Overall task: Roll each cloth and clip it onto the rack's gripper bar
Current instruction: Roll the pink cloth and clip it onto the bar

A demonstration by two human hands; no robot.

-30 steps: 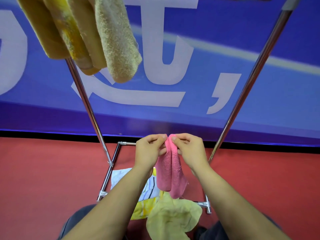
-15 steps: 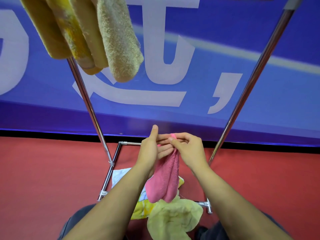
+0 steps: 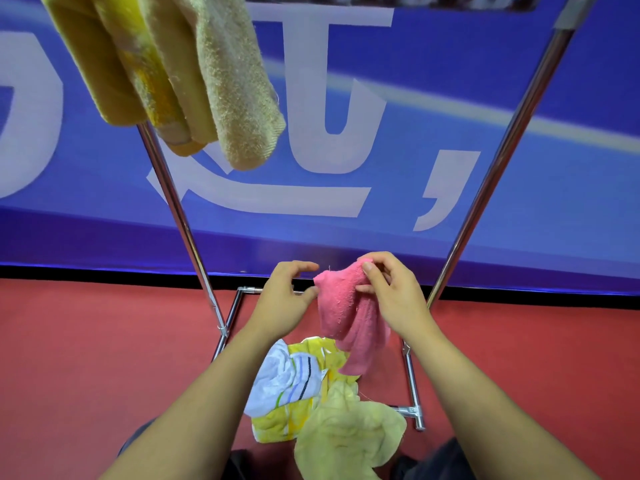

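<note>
A pink cloth (image 3: 349, 313) hangs in front of me, pinched at its top edge by my right hand (image 3: 391, 292). My left hand (image 3: 284, 299) is just to the left of it, fingers apart, its fingertips near the cloth's left corner and holding nothing. Several rolled yellow and beige cloths (image 3: 180, 77) hang from the rack's gripper bar (image 3: 381, 0) at the upper left. The bar itself is mostly cut off by the top edge.
The rack's two chrome uprights (image 3: 180, 216) (image 3: 491, 174) slant down to a base frame (image 3: 412, 386) on the red floor. A pile of loose cloths lies at the base: white striped (image 3: 284, 379), yellow (image 3: 277, 420), pale green (image 3: 346, 438). A blue banner stands behind.
My left hand has let go of the pink cloth and moved left, its fingers spread. My right hand has shifted right with the cloth, which now hangs looser and more opened out.
</note>
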